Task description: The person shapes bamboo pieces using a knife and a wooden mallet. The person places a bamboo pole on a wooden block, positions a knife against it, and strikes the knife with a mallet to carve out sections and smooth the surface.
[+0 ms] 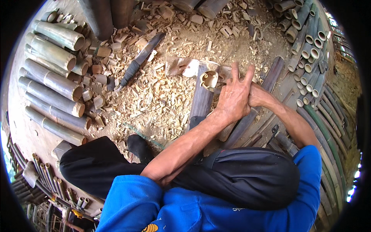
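My left hand (234, 97) reaches across in front of my right hand, two fingers stretched out and spread, the others bent. Nothing shows in it. My right hand (256, 95) is mostly hidden behind the left, its fingers out of sight; the two hands overlap and seem to touch. Just left of them, a pale hollow bamboo piece (209, 79) with a carved rim rests at a dark bamboo length (201, 101). Beyond it lies a pale, rough-cut wooden block (176, 67). Farther left, a large knife (141, 61) with a dark wrapped handle lies on the shavings.
Wood shavings (154, 104) cover the ground ahead. Cut bamboo tubes (54, 87) line the left; more stacked tubes (309, 50) stand at the right. Another dark bamboo piece (273, 73) lies beyond my right hand. My crossed legs (247, 174) are close below my arms.
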`<action>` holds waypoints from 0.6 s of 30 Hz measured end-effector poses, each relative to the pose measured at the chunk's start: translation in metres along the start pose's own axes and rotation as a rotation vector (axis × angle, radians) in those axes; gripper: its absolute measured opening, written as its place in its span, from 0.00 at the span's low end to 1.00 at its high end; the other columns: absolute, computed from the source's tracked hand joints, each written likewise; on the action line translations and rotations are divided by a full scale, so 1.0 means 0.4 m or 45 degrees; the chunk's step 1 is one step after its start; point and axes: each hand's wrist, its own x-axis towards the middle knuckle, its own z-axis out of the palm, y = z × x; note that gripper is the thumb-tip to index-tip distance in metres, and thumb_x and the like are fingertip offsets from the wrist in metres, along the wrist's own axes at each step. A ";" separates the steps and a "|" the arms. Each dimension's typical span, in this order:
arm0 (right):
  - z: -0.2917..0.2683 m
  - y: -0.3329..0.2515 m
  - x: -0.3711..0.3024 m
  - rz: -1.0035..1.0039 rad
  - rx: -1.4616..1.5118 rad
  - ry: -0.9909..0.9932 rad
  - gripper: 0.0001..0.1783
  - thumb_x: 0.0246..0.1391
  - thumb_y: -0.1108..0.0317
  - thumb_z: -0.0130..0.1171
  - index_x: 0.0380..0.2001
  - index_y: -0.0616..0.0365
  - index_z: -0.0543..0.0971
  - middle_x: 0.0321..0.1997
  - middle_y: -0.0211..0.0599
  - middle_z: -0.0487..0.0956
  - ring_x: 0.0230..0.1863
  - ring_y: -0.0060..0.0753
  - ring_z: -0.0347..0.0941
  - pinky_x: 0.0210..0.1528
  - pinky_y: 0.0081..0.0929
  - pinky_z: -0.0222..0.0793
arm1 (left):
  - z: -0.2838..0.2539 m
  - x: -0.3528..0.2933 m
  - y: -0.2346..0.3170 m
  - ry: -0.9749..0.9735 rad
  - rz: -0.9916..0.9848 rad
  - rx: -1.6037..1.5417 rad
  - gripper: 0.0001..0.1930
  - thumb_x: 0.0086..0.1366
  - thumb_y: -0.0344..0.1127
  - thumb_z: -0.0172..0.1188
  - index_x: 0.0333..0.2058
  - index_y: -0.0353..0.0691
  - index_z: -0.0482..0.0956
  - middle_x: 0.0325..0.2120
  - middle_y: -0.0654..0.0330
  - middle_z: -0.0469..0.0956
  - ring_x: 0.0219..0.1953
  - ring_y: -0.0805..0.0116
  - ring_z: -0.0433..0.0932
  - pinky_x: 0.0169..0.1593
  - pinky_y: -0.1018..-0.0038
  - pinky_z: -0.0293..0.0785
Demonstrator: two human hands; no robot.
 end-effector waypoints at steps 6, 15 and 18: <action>0.138 -0.042 -0.024 0.473 0.787 0.239 0.38 0.46 0.67 0.69 0.61 0.57 0.67 0.60 0.50 0.72 0.65 0.35 0.65 0.69 0.31 0.62 | -0.031 0.039 -0.044 -0.831 0.215 0.305 0.47 0.37 0.29 0.71 0.61 0.38 0.62 0.52 0.33 0.71 0.52 0.37 0.76 0.52 0.54 0.79; 0.078 -0.008 -0.018 0.001 0.054 0.280 0.25 0.44 0.67 0.69 0.47 0.59 0.76 0.46 0.42 0.78 0.47 0.43 0.76 0.53 0.39 0.75 | -0.016 -0.044 -0.019 0.011 0.132 0.111 0.49 0.40 0.26 0.70 0.64 0.37 0.57 0.56 0.33 0.63 0.49 0.35 0.76 0.54 0.54 0.78; 0.167 -0.115 0.011 0.407 0.866 0.410 0.25 0.49 0.67 0.65 0.51 0.57 0.73 0.46 0.43 0.78 0.45 0.42 0.77 0.48 0.39 0.77 | -0.054 -0.016 -0.054 -0.449 0.086 0.167 0.45 0.32 0.28 0.72 0.57 0.36 0.69 0.48 0.36 0.75 0.53 0.43 0.76 0.55 0.59 0.76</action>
